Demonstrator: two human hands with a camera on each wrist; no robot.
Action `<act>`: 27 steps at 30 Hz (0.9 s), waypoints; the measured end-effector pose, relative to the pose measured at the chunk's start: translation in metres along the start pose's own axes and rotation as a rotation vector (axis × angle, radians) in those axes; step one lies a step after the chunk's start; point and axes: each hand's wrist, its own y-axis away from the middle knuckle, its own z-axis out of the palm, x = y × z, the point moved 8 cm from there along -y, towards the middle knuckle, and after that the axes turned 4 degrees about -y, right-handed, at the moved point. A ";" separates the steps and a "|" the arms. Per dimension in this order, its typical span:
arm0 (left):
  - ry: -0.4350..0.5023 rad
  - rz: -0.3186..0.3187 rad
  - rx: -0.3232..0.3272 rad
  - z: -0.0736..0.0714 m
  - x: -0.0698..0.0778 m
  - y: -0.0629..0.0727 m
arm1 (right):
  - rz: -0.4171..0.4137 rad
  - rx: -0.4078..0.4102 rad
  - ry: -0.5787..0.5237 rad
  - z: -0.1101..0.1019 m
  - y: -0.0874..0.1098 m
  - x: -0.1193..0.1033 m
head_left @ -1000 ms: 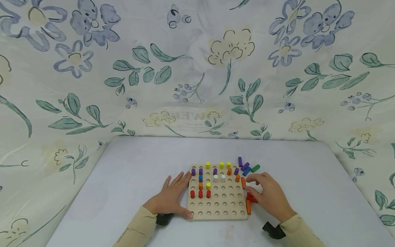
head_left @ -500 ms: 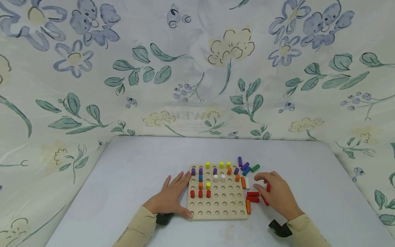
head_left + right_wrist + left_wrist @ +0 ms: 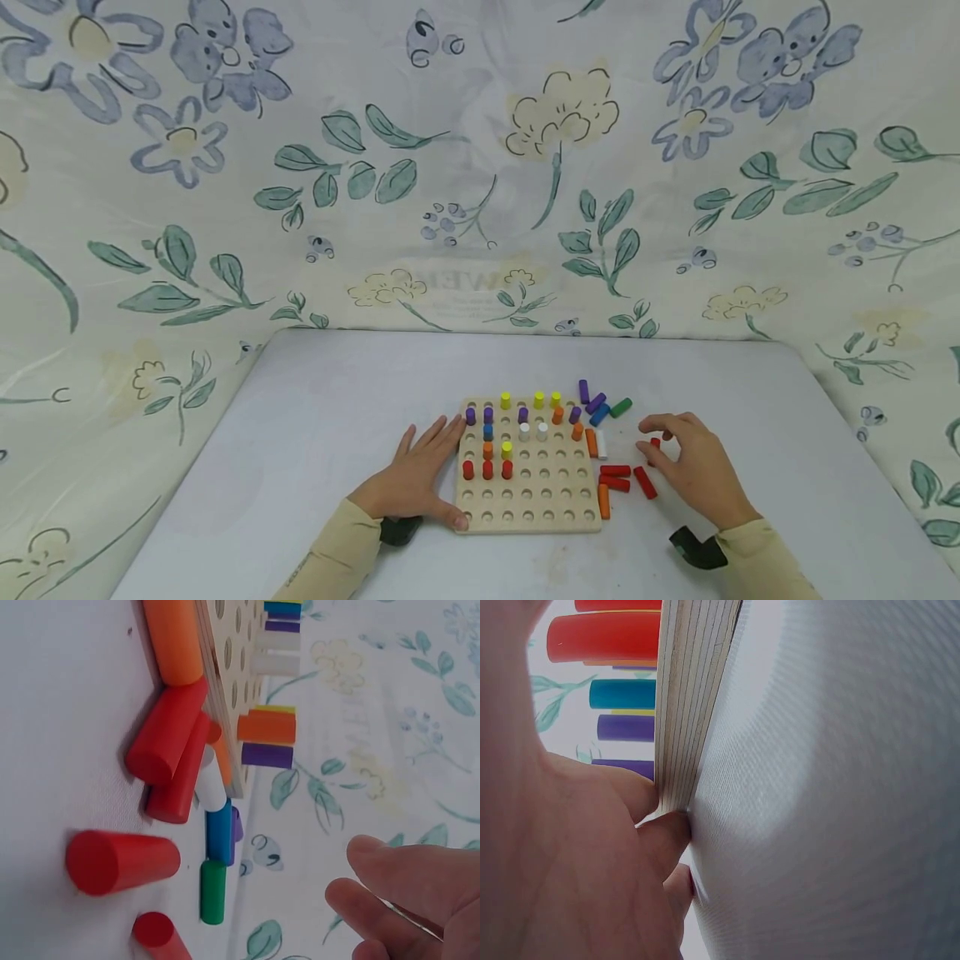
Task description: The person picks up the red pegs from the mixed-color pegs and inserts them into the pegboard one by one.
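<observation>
Wooden pegboard (image 3: 537,505) flat on table, approx. ctr. Pegs upright in holes, by row from far side: 3 yellow pegs (image 3: 538,402); 4 purple pegs (image 3: 488,415) w/ 1 orange peg (image 3: 557,416); 1 blue peg (image 3: 488,432), 2 white pegs (image 3: 523,432), 1 orange; 1 orange, 1 yellow; 3 red pegs (image 3: 487,471).

Loose, R of board: 2 purple, 1 blue, 1 green peg (image 3: 621,407) nr far R corner; 1 orange + 1 white side by side at R edge; 2 red, 1 orange further down same edge; 2 red farther out.

L hand (image 3: 416,482): fingers spread at board's L edge, thumb at near L corner; grip relaxed, nothing grasped. R hand (image 3: 692,468): over outermost red, thumb & index apart; grip released.

Table (image 3: 330,400): white, faint brownish mark (image 3: 557,568) in front of board. Room: floral cloth (image 3: 480,167) behind & at sides, blue/cream flowers, green leaves.
</observation>
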 end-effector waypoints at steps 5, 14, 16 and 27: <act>-0.008 -0.001 -0.001 0.002 -0.002 -0.001 | 0.019 -0.021 0.013 -0.001 0.000 0.006; -0.002 -0.016 0.001 0.003 -0.004 -0.003 | 0.013 -0.058 0.035 0.000 0.000 0.011; -0.007 -0.018 0.001 0.003 -0.004 -0.003 | 0.013 -0.070 0.038 0.001 0.000 0.012; -0.006 -0.011 0.008 0.002 -0.003 -0.002 | 0.046 -0.159 0.062 0.008 -0.001 0.022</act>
